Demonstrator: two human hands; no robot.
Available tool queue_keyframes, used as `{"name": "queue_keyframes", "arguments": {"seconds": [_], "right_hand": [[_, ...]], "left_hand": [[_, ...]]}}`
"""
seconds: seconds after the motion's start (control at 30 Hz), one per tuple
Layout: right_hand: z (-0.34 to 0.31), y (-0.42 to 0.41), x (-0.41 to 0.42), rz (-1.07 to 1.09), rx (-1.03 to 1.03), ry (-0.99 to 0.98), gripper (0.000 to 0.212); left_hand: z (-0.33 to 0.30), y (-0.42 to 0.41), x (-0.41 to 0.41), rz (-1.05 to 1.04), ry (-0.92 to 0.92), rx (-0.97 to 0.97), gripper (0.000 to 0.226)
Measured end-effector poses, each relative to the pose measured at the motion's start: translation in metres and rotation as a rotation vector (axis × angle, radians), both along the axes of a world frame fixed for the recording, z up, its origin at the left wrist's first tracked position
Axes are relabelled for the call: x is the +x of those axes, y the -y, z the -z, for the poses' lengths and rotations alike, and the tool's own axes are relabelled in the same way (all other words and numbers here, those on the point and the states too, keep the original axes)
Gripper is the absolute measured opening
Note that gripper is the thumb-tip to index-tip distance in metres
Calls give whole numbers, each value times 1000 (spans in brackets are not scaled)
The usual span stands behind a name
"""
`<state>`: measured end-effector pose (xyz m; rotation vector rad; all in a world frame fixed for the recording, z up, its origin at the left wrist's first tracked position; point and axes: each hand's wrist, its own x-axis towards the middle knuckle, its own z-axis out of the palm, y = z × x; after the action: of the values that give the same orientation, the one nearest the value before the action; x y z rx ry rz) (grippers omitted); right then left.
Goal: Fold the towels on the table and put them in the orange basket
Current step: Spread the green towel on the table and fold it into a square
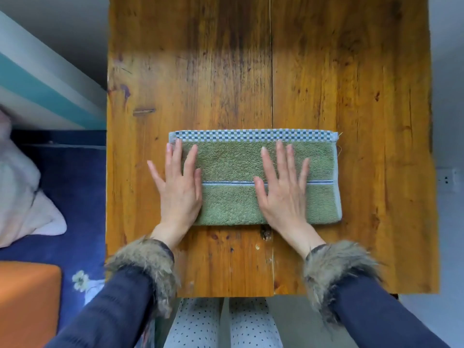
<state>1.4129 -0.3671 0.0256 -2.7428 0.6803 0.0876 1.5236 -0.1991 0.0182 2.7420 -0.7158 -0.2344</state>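
Note:
A green towel (236, 167) with a blue-and-white checked border along its far edge lies folded into a long rectangle on the wooden table (313, 71). My left hand (179, 187) lies flat with straight fingers on the towel's left end, partly over its edge onto the wood. My right hand (285, 189) presses flat on the towel right of its middle, fingers spread. The orange basket (27, 305) shows at the lower left, beside the table; only its corner is in view.
A dark blue floral cloth (75, 197) covers a surface left of the table, with a pale pink cloth or pillow (22, 197) on it. The table's far half is bare wood. A wall socket (448, 179) sits at the right edge.

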Motion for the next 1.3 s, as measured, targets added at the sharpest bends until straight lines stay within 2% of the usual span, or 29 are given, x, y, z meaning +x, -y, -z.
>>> {"name": "queue_keyframes", "arguments": {"seconds": [0.1, 0.17, 0.27, 0.57, 0.63, 0.77, 0.83, 0.93, 1.0, 1.17, 1.3], "right_hand": [[6, -36, 4, -75, 16, -11, 58], [12, -43, 9, -71, -3, -43, 58], [18, -41, 11, -51, -38, -84, 59], [23, -43, 11, -58, -104, -144, 61], [23, -43, 11, -54, -110, -160, 62], [23, -43, 12, -53, -112, -170, 62], [23, -43, 12, -53, -108, -172, 62], [23, -44, 12, -48, -105, -162, 62], [23, -43, 12, -50, -108, -155, 61], [16, -43, 14, -81, -79, -240, 62], [-4, -32, 18, -150, 35, -323, 62]], "left_hand": [[-11, -21, -18, -274, -46, -22, 37], [-17, -27, -17, -468, -146, -22, 31], [-19, -28, -9, -600, -262, -30, 31], [-23, -18, 18, -602, -495, 95, 27], [-25, -17, 20, -553, -478, 129, 26], [-29, -20, 15, -411, -308, 193, 24], [-30, -22, 14, -393, -323, 108, 19], [-32, -29, 24, -522, -567, -156, 10], [-35, -35, 30, -577, -704, -265, 7], [-54, -37, 33, -606, -1068, -432, 21], [-79, -31, 33, -546, -1103, -454, 32]]}}
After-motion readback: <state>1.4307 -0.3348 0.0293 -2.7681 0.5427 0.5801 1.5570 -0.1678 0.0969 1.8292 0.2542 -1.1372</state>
